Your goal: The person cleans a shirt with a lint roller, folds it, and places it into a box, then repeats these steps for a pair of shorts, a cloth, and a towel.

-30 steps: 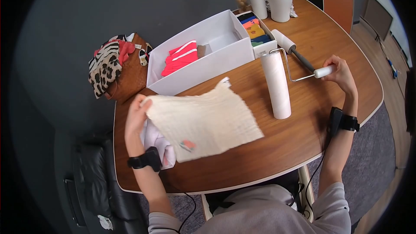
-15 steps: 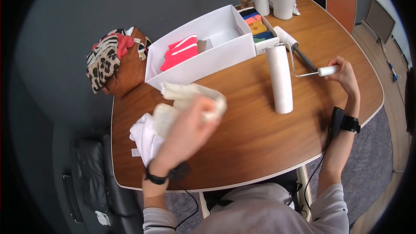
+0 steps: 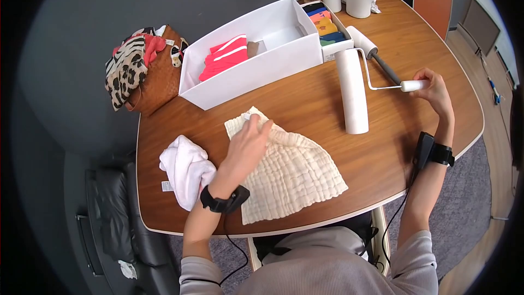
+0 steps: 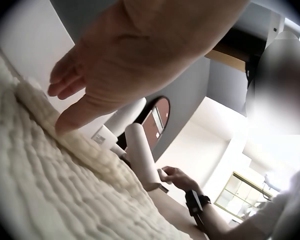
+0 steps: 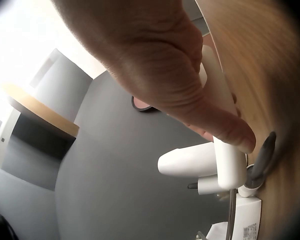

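Observation:
In the head view a cream crinkled cloth point(image 3: 297, 177) lies spread on the table with a bunched upper edge. My left hand point(image 3: 245, 150) is over its upper left part; in the left wrist view the thumb and fingers of that hand point(image 4: 115, 65) stand apart beside a fold of the cloth point(image 4: 65, 180). My right hand point(image 3: 435, 94) grips the white handle point(image 3: 413, 86) of a large white roller point(image 3: 352, 93), which lies on the table. The right wrist view shows thumb and fingers around the handle point(image 5: 230, 162).
A crumpled whitish towel point(image 3: 185, 170) lies at the left. Behind are a white box point(image 3: 256, 79) with red striped fabric, a smaller box point(image 3: 337, 48) of folded items, and a brown bag point(image 3: 164, 84) with patterned clothes. A grey-handled roller point(image 3: 385, 66) lies behind the large one.
The cream cloth, lifted a second ago and then bunched in my left hand, now lies spread on the table. My left fingers have loosened from it. My right hand has stayed on the handle.

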Demonstrator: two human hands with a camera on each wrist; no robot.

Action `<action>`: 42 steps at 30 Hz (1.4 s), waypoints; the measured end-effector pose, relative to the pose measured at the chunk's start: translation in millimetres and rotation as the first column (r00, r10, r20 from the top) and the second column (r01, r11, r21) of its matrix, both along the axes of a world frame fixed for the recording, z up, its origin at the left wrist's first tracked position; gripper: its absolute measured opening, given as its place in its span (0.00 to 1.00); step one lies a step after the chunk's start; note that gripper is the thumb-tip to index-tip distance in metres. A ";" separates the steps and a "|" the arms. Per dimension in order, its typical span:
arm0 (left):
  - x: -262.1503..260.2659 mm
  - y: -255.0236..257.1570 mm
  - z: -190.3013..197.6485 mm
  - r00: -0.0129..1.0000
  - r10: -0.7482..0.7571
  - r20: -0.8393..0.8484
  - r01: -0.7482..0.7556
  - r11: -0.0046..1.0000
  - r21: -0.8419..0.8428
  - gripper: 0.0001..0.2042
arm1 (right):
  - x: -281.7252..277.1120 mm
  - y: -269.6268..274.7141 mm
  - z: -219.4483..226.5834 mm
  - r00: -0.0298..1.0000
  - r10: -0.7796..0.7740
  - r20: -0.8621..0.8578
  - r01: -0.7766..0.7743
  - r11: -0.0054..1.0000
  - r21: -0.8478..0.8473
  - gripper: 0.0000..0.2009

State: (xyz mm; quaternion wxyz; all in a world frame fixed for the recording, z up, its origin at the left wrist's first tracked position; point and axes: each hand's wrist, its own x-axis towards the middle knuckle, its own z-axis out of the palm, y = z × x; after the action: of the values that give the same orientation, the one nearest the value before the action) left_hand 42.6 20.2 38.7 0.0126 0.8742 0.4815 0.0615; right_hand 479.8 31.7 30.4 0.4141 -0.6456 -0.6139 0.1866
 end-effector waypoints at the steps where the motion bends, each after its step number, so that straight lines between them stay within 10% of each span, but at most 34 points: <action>1: -6.7 6.8 -4.4 0.999 0.016 -0.035 -0.017 0.999 -0.033 0.13 | 1.1 0.8 -1.6 1.000 -0.004 0.018 0.004 1.000 0.007 0.13; 11: 15.9 51.2 17.7 0.992 -0.091 -0.087 0.099 0.991 0.094 0.10 | -10.6 0.8 0.6 0.951 -0.099 0.294 0.104 0.995 -0.001 0.14; 18: 83.7 63.0 26.2 0.941 -0.079 0.330 0.101 0.994 -0.050 0.19 | -3.1 1.8 -11.1 0.829 -0.156 0.536 0.160 0.986 0.040 0.09; 28: 49.8 18.4 -5.0 0.968 -0.023 -0.250 -0.122 0.826 -0.551 0.50 | -0.2 -2.7 -5.2 0.735 -0.279 0.619 0.216 0.960 0.176 0.07; 32: 53.0 17.7 -8.8 0.953 -0.259 -0.156 0.127 0.812 -0.569 0.51 | 2.6 0.3 -8.5 0.788 -0.295 0.541 0.207 0.954 0.218 0.06; 38: 64.4 21.1 1.9 0.702 -0.642 0.308 0.687 0.499 -0.528 0.43 | -18.3 3.8 5.0 0.936 -0.083 0.342 0.044 0.992 0.119 0.09; 41: 47.1 2.6 19.9 0.832 -0.418 0.365 0.555 0.601 -0.576 0.39 | -23.2 4.5 4.8 0.936 -0.033 0.350 0.005 0.997 0.080 0.10; 42: 36.5 -9.3 18.1 0.878 -0.426 0.216 0.478 0.774 -0.415 0.38 | -25.0 5.6 4.1 0.931 -0.028 0.363 0.005 0.998 0.063 0.10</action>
State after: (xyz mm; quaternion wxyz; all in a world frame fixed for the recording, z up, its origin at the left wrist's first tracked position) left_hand 79.1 10.9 56.8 0.2580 0.9315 0.2563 -0.0103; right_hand 454.8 37.2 34.5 0.3142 -0.6613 -0.6799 0.0415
